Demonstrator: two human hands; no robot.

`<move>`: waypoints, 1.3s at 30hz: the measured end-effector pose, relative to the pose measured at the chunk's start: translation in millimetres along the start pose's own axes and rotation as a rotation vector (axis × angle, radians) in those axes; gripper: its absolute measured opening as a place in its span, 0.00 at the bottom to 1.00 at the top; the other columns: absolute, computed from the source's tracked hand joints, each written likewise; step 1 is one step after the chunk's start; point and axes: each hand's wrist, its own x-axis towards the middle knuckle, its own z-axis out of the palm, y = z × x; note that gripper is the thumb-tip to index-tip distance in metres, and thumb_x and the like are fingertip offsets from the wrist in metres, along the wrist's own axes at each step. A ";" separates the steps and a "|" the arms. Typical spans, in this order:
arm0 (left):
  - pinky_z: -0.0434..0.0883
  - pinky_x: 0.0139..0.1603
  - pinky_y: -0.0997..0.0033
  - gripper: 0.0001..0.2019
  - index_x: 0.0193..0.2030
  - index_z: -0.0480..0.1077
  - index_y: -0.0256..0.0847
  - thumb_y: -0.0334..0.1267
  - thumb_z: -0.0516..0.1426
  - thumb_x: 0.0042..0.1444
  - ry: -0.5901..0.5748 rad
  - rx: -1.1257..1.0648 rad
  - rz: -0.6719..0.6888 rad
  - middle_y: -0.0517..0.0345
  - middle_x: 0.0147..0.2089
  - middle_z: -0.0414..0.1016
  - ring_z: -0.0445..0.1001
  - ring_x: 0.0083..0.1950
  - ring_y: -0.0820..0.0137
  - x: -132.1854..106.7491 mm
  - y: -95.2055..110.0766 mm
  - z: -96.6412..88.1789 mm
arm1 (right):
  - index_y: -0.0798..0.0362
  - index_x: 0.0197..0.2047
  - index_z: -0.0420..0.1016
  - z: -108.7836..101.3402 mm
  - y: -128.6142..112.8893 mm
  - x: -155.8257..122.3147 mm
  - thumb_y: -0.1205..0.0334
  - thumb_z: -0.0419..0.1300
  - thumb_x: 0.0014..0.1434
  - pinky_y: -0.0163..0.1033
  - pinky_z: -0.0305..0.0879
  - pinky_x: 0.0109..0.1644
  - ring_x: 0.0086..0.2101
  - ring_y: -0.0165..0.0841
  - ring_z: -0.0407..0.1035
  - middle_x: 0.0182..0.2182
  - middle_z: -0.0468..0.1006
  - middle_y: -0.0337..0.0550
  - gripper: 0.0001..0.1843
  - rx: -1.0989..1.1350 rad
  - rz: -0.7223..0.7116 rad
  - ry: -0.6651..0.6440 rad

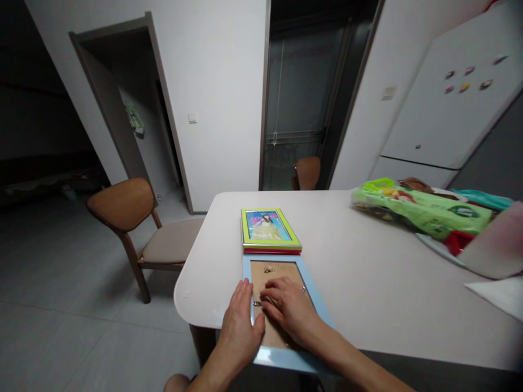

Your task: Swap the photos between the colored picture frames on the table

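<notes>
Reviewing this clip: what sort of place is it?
Probably a home dining area: a white rounded-corner table, a brown wooden chair with padded seat, and what looks like a white refrigerator bearing small magnets.

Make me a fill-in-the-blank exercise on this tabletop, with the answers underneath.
1. The left hand touches a light ____ frame.
2. The right hand lies over that frame's back, which faces ____.
3. Under the green-framed picture shows a ____ edge.
4. The nearer chair stands at the table's ____ side in this view.

Missing words: blue; up; red; left.
</notes>
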 end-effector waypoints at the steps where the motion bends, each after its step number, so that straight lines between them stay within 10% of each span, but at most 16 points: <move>1: 0.53 0.58 0.60 0.25 0.54 0.55 0.29 0.31 0.48 0.46 0.003 -0.006 0.003 0.44 0.58 0.55 0.51 0.59 0.65 0.4 0.1 0.1 | 0.51 0.32 0.73 2.0 -5.0 3.7 0.62 0.51 0.52 0.37 0.56 0.42 0.37 0.33 0.61 0.31 0.70 0.43 0.10 0.001 -0.012 -0.013; 15: 0.53 0.59 0.62 0.27 0.55 0.54 0.28 0.27 0.46 0.44 -0.005 -0.014 -0.035 0.45 0.58 0.54 0.51 0.59 0.65 -0.7 3.9 -3.6 | 0.56 0.33 0.72 -2.7 11.3 14.9 0.65 0.50 0.51 0.38 0.58 0.44 0.37 0.33 0.63 0.33 0.71 0.46 0.10 0.156 0.054 0.031; 24: 0.52 0.59 0.63 0.27 0.55 0.54 0.28 0.28 0.46 0.45 -0.004 -0.022 -0.040 0.45 0.58 0.54 0.51 0.59 0.65 -1.0 4.6 -4.4 | 0.47 0.31 0.75 -44.9 14.0 -27.8 0.68 0.57 0.42 0.45 0.46 0.55 0.53 0.37 0.50 0.50 0.61 0.40 0.11 0.336 -0.013 -0.353; 31: 0.52 0.59 0.62 0.27 0.55 0.54 0.29 0.28 0.46 0.44 -0.004 -0.037 -0.036 0.46 0.58 0.54 0.50 0.59 0.65 -0.5 4.3 -3.9 | 0.49 0.27 0.74 -31.3 8.9 -30.3 0.61 0.57 0.46 0.44 0.49 0.53 0.51 0.37 0.52 0.47 0.63 0.42 0.06 0.278 -0.017 -0.245; 39: 0.52 0.59 0.63 0.26 0.55 0.54 0.29 0.30 0.47 0.46 0.004 -0.063 -0.047 0.45 0.58 0.54 0.51 0.59 0.65 -1.4 4.2 -4.6 | 0.52 0.44 0.68 -20.1 18.2 -32.7 0.59 0.55 0.43 0.42 0.56 0.46 0.41 0.38 0.61 0.41 0.68 0.48 0.22 0.066 0.212 -0.056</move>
